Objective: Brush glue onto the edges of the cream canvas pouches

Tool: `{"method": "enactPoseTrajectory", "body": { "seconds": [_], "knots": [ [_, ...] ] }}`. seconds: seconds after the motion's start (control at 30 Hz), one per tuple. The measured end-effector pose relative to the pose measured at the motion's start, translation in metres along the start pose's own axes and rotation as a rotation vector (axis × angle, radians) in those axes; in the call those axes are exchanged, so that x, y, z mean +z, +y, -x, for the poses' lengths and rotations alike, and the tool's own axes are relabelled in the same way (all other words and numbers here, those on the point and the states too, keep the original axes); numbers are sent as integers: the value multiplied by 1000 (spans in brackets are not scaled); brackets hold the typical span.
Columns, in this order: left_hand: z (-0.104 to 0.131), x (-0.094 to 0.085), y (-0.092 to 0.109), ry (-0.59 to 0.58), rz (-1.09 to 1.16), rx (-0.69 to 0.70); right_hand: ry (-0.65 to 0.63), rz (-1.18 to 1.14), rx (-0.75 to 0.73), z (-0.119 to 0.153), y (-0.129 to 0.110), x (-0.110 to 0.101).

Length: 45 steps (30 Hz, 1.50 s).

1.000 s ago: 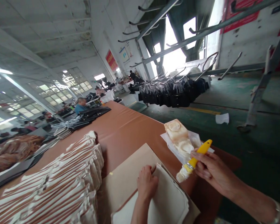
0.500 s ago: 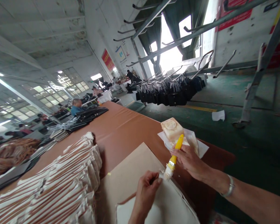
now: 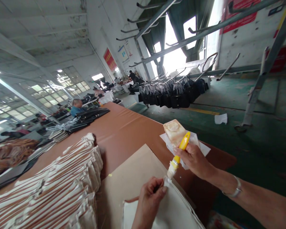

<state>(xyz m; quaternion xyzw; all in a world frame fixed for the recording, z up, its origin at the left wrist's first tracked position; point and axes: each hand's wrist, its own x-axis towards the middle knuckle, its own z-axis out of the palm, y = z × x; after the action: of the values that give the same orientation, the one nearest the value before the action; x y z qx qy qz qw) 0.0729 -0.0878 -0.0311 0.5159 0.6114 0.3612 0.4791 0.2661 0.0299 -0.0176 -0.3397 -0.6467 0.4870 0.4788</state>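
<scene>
My right hand grips a yellow-handled paintbrush, its bristles coated in a whitish paste. The bristle tip meets the far corner of a cream fabric piece with brown edging. At that same corner, my left hand pinches the fabric edge between thumb and fingers. Under the fabric lies a flat beige board. Just beyond my right hand, a paste-smeared plastic container rests on a white sheet.
Rows of stacked cream pieces with brown edges cover the left of the brown table. Black items lie farther back, near a seated person. A metal rack with hanging black bags stands beyond the table's right edge.
The brush has tilted a little and its tip has shifted slightly left, onto the fabric corner. My left hand has moved slightly right and keeps its pinch.
</scene>
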Motion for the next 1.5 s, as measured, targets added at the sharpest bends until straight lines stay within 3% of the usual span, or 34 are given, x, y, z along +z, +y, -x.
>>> {"method": "enactPoseTrajectory", "body": {
  "seconds": [0.13, 0.37, 0.6, 0.67, 0.77, 0.9, 1.0, 1.07, 1.17, 1.3, 1.5],
  "knots": [
    [-1, 5, -1, 37, 25, -2, -82, 50, -65, 7, -2, 12],
    [4, 3, -10, -29, 197, -90, 14, 94, -105, 2, 0, 0],
    [3, 7, -10, -18, 151, -64, -97, 63, -123, 13, -6, 7],
    [7, 9, -10, 22, 85, -9, -40, 56, -129, 11, -5, 4],
    [18, 15, -12, 181, -85, 138, 69, -5, -71, 7, -5, -7],
    [34, 29, -16, 392, -458, 527, 73, -83, 24, 13, -12, -21],
    [41, 37, -13, 468, -759, 787, 32, -27, -54, 25, -27, -24],
    [43, 40, -9, 481, -907, 882, -13, 46, -174, 34, -38, -24],
    [44, 42, -4, 466, -1017, 938, -148, 118, -332, 45, -46, -20],
    [45, 43, -3, 453, -997, 962, -335, 247, -479, 57, -40, -20],
    [47, 43, -11, 520, -981, 993, -430, 416, -619, 69, -48, -49]
  ]
}}
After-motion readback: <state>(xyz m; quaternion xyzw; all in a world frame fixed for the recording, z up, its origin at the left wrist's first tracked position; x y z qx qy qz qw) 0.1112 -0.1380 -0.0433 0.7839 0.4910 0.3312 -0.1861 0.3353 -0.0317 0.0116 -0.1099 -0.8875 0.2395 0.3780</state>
